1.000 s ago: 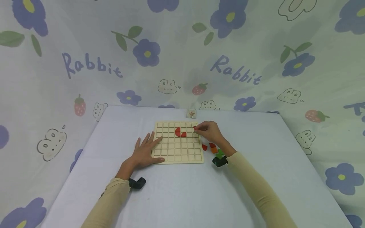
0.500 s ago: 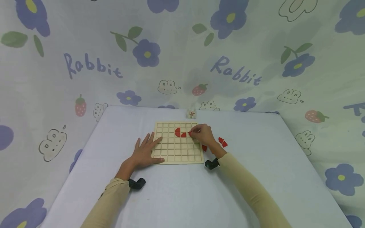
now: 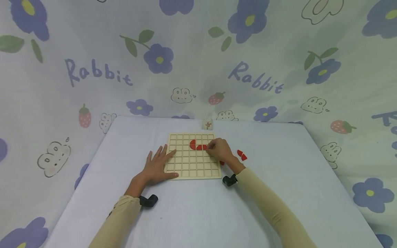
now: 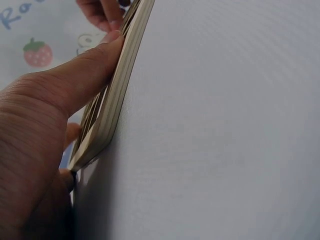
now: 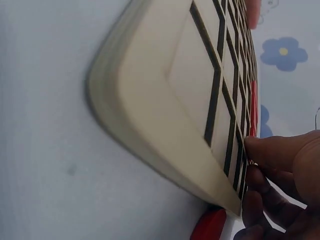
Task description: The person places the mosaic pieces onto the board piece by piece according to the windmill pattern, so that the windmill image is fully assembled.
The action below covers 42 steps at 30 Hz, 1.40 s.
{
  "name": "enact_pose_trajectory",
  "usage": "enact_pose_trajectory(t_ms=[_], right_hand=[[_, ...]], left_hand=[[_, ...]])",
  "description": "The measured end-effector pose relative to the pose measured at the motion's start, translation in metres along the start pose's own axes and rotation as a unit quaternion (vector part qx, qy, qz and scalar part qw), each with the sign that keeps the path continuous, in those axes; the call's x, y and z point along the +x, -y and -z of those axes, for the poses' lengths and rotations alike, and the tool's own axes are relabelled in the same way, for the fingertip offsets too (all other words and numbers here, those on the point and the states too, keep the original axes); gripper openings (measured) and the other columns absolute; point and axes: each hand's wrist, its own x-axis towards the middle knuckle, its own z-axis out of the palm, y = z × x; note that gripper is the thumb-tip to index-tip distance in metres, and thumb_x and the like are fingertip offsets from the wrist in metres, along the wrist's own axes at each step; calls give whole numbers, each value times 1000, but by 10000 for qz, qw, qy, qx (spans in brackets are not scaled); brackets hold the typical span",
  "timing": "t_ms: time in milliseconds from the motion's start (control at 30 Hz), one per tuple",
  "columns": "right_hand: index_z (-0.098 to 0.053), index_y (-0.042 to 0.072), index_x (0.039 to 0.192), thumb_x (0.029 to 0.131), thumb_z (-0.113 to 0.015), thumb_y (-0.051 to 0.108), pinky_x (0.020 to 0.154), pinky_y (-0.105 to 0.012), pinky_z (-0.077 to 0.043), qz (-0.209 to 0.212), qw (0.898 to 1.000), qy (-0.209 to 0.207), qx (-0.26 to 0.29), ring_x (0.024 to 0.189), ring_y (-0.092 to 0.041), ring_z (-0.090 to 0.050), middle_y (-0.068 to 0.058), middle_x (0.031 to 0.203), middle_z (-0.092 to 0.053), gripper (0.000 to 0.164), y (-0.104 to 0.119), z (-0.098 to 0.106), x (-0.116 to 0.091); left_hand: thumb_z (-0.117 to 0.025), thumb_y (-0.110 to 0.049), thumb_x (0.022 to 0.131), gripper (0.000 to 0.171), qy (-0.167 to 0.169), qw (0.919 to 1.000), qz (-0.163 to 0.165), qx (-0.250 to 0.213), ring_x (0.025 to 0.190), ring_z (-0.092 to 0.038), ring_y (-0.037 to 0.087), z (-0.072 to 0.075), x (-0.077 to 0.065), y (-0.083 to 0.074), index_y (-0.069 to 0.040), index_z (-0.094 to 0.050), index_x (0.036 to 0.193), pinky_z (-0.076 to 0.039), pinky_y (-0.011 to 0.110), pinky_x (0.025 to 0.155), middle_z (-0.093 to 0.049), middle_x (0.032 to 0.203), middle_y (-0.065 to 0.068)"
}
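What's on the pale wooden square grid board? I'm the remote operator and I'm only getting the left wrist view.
Observer: Flat red round-edged pieces sit in the far half of the pale wooden square grid board.
Operator: Okay, and are any loose ones lying off the board?
Observer: Yes, the head view shows two red round-edged pieces on the white table, out to the right of the right hand.

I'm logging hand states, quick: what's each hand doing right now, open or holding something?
Left hand: open and spread, resting on the board.
Right hand: closed, pinching a red piece on the board.
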Motion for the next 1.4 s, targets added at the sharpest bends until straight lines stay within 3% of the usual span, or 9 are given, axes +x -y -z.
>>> enact_pose_trajectory(t_ms=[233, 500, 900, 1200, 1400], right_hand=[[-72, 7, 114, 88, -75, 18, 62, -29, -46, -21, 9995, 283, -170, 73, -15, -55, 1, 83, -61, 29, -1, -2, 4], [-71, 8, 118, 91, -71, 14, 74, -31, -51, 224, 9976, 634, -173, 85, -16, -57, -1, 95, -63, 28, 1, 1, 1], [-70, 12, 116, 91, -70, 18, 69, -30, -52, 10, 9972, 708, 223, 87, -18, -57, -1, 104, -61, 25, -11, 20, -15], [-71, 8, 114, 91, -67, 15, 64, -29, -51, 147, 9976, 672, -70, 79, -17, -58, -5, 105, -63, 24, -27, 37, -28], [-71, 10, 114, 91, -71, 19, 63, -28, -51, -134, 9975, 583, -381, 80, -19, -56, -5, 108, -62, 25, -36, 48, -35]], left_hand=[[-68, -70, 75, 103, 1, 10000, -4, 30, 149, 2, 35, -3, 0, 1, -23, -27, 157, 8, 62, 111, -5, 163, 16], [-69, -70, 75, 103, -53, 10000, -25, -37, 148, 1, 36, -4, -1, 3, -23, -28, 157, 7, 63, 111, -6, 163, 18], [-67, -72, 76, 104, 11, 9999, 23, 98, 149, 2, 34, -5, -2, 2, -24, -26, 158, 7, 62, 111, -5, 163, 16], [-66, -74, 75, 104, 15, 10000, 26, 81, 149, 2, 34, -7, -3, 2, -24, -26, 157, 8, 62, 111, -5, 163, 16], [-66, -74, 74, 105, 20, 9999, 70, 87, 149, 3, 34, -5, -3, 0, -24, -26, 157, 9, 61, 112, -4, 163, 15]])
